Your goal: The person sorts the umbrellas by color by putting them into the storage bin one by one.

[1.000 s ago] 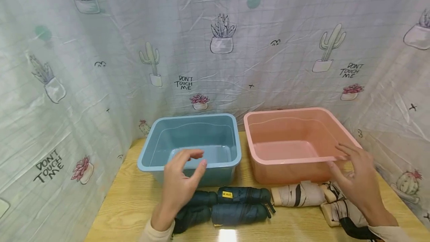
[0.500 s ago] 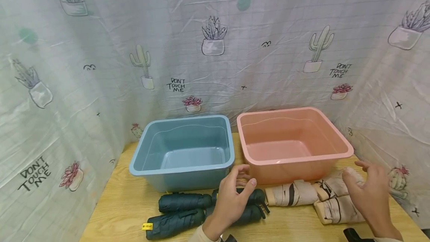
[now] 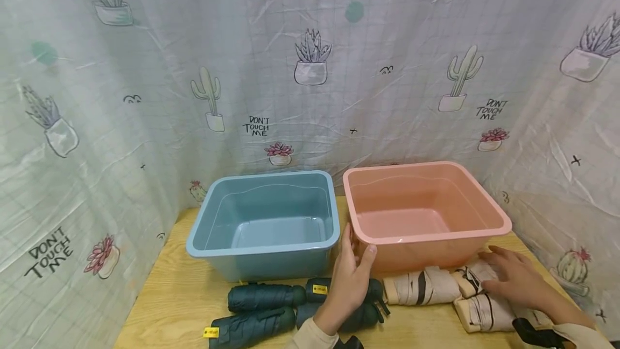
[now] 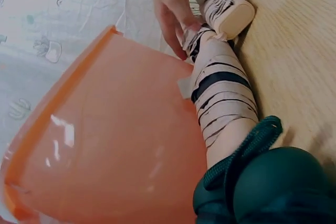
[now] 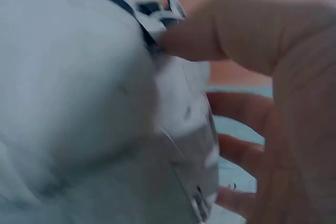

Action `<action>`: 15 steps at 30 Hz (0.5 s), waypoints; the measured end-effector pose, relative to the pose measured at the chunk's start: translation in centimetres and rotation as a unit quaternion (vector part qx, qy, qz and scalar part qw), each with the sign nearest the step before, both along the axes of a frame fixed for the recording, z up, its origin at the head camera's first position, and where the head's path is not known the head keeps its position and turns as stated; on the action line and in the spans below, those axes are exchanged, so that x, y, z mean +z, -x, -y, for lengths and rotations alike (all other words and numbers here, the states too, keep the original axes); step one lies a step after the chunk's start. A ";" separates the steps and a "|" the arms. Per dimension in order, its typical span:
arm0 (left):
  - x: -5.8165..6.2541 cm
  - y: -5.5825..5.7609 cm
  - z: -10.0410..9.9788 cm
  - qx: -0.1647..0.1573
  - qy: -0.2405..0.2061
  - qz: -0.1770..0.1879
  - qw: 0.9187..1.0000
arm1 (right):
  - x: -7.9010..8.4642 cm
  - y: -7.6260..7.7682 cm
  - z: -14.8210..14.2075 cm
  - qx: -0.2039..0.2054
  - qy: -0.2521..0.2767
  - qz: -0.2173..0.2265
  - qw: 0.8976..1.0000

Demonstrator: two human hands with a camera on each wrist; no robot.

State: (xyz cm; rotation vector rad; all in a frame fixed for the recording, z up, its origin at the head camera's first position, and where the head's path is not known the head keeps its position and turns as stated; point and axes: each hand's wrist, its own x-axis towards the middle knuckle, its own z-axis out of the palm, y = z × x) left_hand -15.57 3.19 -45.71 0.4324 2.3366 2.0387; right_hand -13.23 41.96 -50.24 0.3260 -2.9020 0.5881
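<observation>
My right hand pinches the rear beige folded umbrella at the table's right. In the right wrist view its thumb lies on the near side of the pale fabric, with the fingers curled along the far side. Just in front lies another beige umbrella; a third beige umbrella, with a black strap, lies to the left. My left hand holds nothing, its thumb and fingers apart beside the front left corner of the pink tub. Below it are dark green folded umbrellas, partly hidden.
A blue tub stands left of the pink one, both without contents. Several dark umbrellas with yellow tags lie before the blue tub on the wooden table. A cactus-printed curtain encloses the back and sides.
My left hand has shifted right from before the blue tub to the pink tub's corner. The right hand has lowered from the pink tub's rim onto the rear beige umbrella.
</observation>
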 end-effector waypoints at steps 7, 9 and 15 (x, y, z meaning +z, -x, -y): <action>-0.3 1.4 -0.5 0.022 -0.033 -0.015 0.999 | -0.9 0.8 -0.7 0.052 -0.022 0.010 0.998; -0.3 1.7 -0.6 0.034 -0.035 -0.021 0.999 | -1.0 1.3 -0.9 0.070 -0.046 -0.004 0.997; -0.8 2.0 -1.3 0.046 -0.032 -0.037 0.998 | -0.1 2.2 -1.1 0.086 -0.120 0.027 0.989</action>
